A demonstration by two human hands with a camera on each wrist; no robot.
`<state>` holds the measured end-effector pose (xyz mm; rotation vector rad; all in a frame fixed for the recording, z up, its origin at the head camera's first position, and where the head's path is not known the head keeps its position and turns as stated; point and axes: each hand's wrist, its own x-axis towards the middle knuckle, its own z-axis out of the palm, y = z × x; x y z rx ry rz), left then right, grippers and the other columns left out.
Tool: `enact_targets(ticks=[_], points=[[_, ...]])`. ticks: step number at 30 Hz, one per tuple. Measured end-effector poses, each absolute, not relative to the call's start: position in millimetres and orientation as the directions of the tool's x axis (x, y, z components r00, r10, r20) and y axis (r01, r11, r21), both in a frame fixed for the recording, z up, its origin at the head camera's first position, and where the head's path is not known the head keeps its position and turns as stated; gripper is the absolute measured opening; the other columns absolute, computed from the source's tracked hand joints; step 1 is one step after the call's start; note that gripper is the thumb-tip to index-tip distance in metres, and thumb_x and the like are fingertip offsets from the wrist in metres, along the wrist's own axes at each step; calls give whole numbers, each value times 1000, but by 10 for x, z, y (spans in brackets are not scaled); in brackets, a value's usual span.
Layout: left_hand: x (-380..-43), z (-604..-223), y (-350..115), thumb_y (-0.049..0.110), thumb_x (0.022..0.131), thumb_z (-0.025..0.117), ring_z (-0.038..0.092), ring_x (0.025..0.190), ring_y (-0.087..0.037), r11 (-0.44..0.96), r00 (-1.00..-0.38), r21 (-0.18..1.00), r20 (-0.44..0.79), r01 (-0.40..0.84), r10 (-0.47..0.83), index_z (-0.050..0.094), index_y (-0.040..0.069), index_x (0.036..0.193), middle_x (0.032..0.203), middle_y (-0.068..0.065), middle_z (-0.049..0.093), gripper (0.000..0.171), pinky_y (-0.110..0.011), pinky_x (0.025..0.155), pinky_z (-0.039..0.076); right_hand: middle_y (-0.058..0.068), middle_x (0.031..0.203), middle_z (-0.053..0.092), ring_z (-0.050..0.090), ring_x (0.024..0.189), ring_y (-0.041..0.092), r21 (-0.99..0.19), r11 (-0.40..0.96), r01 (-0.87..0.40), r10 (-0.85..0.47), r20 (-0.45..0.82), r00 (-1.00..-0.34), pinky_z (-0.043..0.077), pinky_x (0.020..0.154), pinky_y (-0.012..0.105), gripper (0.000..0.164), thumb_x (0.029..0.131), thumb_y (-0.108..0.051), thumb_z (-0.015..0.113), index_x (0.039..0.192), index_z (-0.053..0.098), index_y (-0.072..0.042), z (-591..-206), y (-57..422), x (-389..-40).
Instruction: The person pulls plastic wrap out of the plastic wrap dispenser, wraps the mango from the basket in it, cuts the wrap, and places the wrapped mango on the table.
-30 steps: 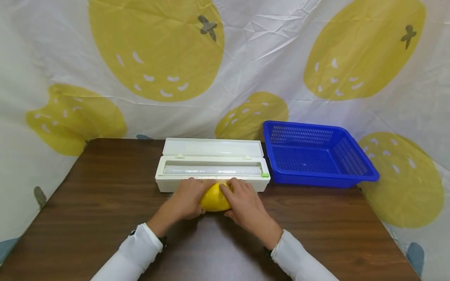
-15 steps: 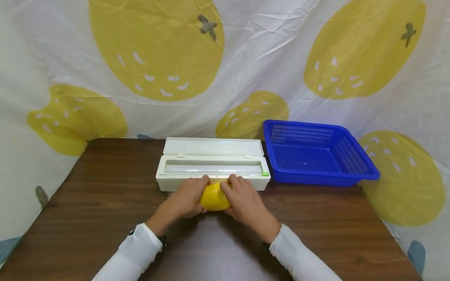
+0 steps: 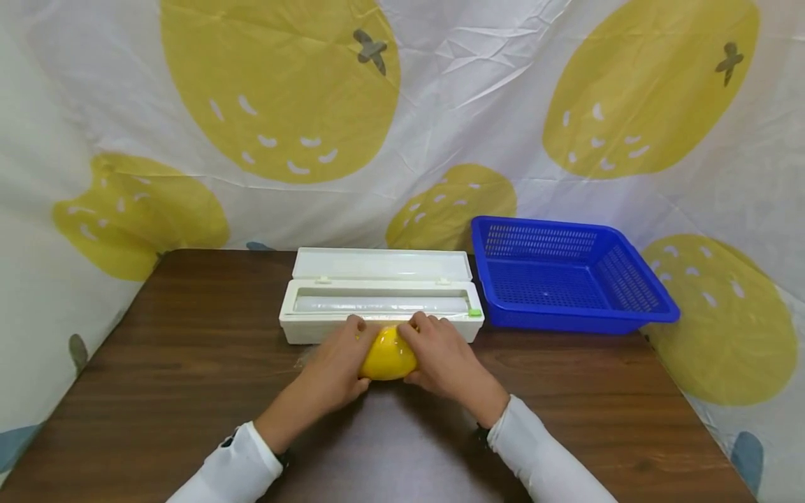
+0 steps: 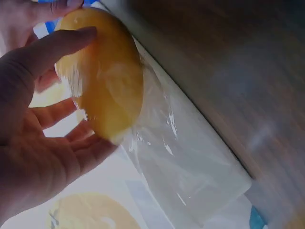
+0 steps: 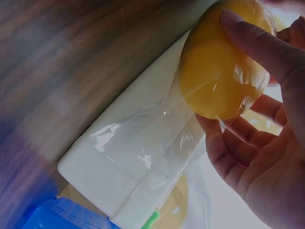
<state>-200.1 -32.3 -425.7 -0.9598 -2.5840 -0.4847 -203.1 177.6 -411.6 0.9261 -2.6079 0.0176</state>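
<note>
A smooth yellow oval fruit (image 3: 389, 355) is held in front of the white cling film dispenser (image 3: 381, 331), its exact kind unclear. My left hand (image 3: 336, 356) grips its left side, thumb on the near face and fingers behind. From the other side my right hand (image 3: 445, 358) grips it the same way. Clear cling film (image 5: 143, 138) covers the fruit and trails from it across the dispenser's front in both wrist views. The dispenser's lid (image 3: 381, 264) stands raised, and the film roll (image 3: 381, 304) shows inside.
To the right of the dispenser stands a blue perforated plastic basket (image 3: 575, 323). Both rest at the back of a dark wooden table (image 3: 189, 349). A white cloth with printed yellow fruits (image 3: 283, 91) hangs behind and at the sides.
The hands keep their grip on the fruit, which has shifted and turned slightly. More of its shiny, film-covered face shows, and a bit of loose film appears beside the left hand.
</note>
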Motion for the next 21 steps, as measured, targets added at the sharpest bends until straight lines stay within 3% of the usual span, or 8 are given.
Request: enact_targets(ticks=[6, 16, 21], points=[[-1897, -4235, -254, 21, 59, 91, 54, 103, -37, 793, -709, -37, 426, 607, 562, 52, 6, 129, 110, -20, 63, 82, -59, 88, 43, 9, 100, 61, 60, 85, 24, 95, 796, -597, -596, 292, -748, 55, 76, 42, 71, 58, -41, 92, 113, 60, -10, -4054, 1769, -2051], [-1877, -4317, -168, 10, 74, 79, 58, 86, -34, 813, -662, -193, 494, 549, 564, 61, 11, 122, 93, -18, 68, 51, -46, 69, 44, 7, 94, 63, 60, 72, 24, 74, 808, -584, -582, 250, -774, 57, 66, 41, 67, 59, -42, 91, 112, 63, -11, -4051, 1760, -2035], [-1891, -4341, -127, 5, 72, 79, 58, 79, -34, 825, -650, -195, 530, 531, 544, 61, 10, 118, 97, -21, 64, 50, -44, 66, 47, 6, 92, 63, 60, 72, 24, 66, 799, -598, -593, 259, -763, 57, 67, 42, 66, 59, -40, 91, 109, 60, -10, -4063, 1769, -2052]])
